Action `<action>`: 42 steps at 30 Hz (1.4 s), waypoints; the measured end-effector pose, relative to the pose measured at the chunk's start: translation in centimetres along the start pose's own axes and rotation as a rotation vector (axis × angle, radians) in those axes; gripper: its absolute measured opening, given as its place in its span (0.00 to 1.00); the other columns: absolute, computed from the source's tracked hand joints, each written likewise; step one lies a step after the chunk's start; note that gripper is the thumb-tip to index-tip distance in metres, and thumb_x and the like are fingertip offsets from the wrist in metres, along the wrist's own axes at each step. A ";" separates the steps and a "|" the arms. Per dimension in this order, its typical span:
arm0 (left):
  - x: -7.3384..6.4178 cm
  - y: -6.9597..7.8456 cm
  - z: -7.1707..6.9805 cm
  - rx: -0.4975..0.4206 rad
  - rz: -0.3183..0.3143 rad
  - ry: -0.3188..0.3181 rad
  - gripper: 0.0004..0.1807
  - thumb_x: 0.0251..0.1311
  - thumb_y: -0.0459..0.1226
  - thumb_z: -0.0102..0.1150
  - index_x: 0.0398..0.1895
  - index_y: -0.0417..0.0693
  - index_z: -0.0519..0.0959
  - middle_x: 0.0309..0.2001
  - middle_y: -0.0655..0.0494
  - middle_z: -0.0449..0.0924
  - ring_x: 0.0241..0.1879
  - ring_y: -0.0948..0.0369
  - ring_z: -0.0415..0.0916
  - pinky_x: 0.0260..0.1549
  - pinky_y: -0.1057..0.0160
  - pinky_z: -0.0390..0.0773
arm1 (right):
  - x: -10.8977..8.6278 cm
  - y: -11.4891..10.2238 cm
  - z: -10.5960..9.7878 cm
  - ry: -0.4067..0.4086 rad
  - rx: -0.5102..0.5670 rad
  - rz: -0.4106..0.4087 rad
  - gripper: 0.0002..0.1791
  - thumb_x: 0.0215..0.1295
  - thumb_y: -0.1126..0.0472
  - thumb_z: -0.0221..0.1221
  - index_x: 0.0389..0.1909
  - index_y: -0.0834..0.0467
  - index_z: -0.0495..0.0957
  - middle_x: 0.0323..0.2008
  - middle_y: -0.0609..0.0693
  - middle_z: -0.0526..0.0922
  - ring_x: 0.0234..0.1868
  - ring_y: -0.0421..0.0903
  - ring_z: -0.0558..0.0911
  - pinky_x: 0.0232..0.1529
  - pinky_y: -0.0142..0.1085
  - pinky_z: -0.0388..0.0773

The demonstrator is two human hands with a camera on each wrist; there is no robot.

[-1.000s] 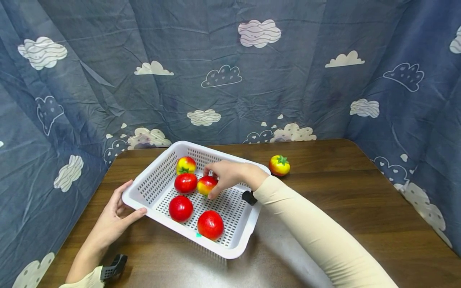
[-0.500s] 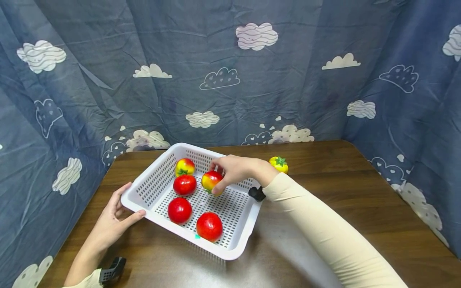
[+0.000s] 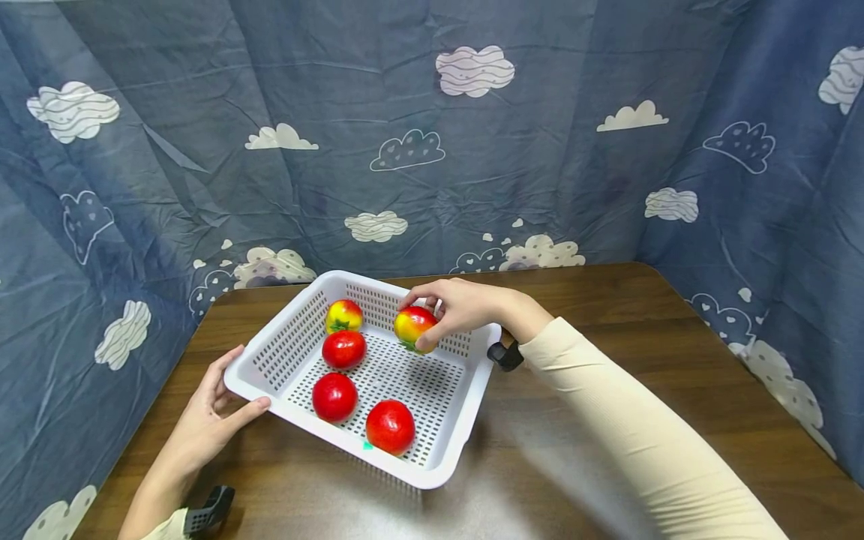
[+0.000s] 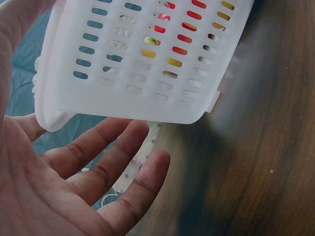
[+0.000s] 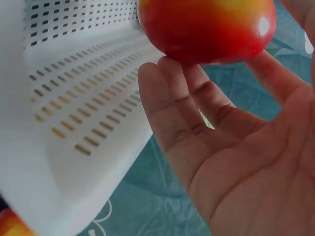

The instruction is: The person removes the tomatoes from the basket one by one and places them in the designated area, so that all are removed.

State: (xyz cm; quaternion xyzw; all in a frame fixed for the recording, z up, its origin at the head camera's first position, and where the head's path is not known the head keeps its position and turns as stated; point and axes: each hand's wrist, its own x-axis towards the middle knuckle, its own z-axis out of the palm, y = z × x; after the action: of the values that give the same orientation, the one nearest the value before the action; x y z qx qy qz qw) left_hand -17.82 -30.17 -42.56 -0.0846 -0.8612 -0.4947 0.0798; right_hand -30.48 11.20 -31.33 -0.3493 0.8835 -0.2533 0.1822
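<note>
A big blue cloth [image 3: 337,75] with white clouds is hung behind the white basket [image 3: 286,345]. A brown wood table [image 3: 641,322] is seen under the basket. The basket is full of little holes and is set slantwise. To its right, an arm in a cream sleeve [image 3: 628,420] is stretched toward it. The basket's left corner is held by the left hand [image 3: 202,431]: the thumb is laid on the rim, and three fingers are spread loosely outside. Over the right part of the basket, a red and yellow fruit [image 3: 413,325] is held by the right hand [image 3: 462,304], with thumb and fingers set narrow around it.

Three red fruits [image 3: 391,427] are kept in the basket: one by the near wall, one to its left, and one farther back. Close behind that last one, another red and yellow fruit [image 3: 344,315] is seen near the basket's far corner. In the right wrist view, part of one more red and yellow fruit is seen past the basket's edge. A black band [image 3: 506,356] is worn on the right wrist, by the basket's right end. A tiny green spot [image 3: 367,445] is seen at the basket's near rim.
</note>
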 end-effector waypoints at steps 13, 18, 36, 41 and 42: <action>0.0 0.0 0.0 0.019 -0.016 -0.002 0.52 0.65 0.33 0.74 0.86 0.46 0.52 0.59 0.76 0.77 0.50 0.80 0.79 0.48 0.78 0.74 | -1.4 1.7 -0.8 0.135 0.160 -0.060 0.34 0.57 0.58 0.77 0.58 0.57 0.67 0.49 0.56 0.81 0.47 0.50 0.81 0.54 0.45 0.82; -0.1 0.0 -0.1 0.018 -0.019 -0.004 0.52 0.65 0.32 0.74 0.86 0.46 0.52 0.59 0.74 0.77 0.50 0.80 0.79 0.48 0.78 0.74 | -1.8 2.2 -1.2 0.166 0.157 -0.068 0.36 0.60 0.58 0.76 0.63 0.56 0.66 0.53 0.58 0.82 0.49 0.50 0.83 0.57 0.45 0.83; 0.1 -0.2 0.0 0.034 -0.009 0.009 0.52 0.65 0.33 0.74 0.86 0.49 0.53 0.57 0.84 0.75 0.51 0.81 0.77 0.48 0.76 0.76 | -2.8 3.8 -1.8 0.220 0.246 -0.068 0.34 0.60 0.62 0.76 0.62 0.57 0.67 0.55 0.61 0.81 0.48 0.52 0.87 0.56 0.41 0.85; 0.0 -0.2 -0.1 0.041 -0.011 0.007 0.52 0.65 0.33 0.74 0.86 0.49 0.53 0.58 0.84 0.75 0.51 0.81 0.77 0.49 0.77 0.75 | -2.9 4.3 -1.9 0.242 0.225 -0.049 0.34 0.60 0.61 0.76 0.62 0.56 0.67 0.55 0.60 0.81 0.49 0.52 0.86 0.57 0.41 0.84; 0.0 -0.2 -0.2 0.040 -0.013 0.006 0.52 0.65 0.33 0.74 0.86 0.49 0.53 0.58 0.83 0.75 0.51 0.81 0.77 0.49 0.77 0.75 | -3.0 4.3 -1.9 0.246 0.222 -0.044 0.35 0.60 0.60 0.77 0.62 0.56 0.67 0.55 0.60 0.81 0.49 0.52 0.85 0.56 0.41 0.84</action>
State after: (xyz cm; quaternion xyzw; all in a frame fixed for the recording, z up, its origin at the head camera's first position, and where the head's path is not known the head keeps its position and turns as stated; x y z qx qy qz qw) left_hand -17.90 -30.41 -42.66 -0.0757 -0.8711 -0.4784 0.0810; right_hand -31.67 16.67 -31.83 -0.3128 0.8579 -0.3940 0.1042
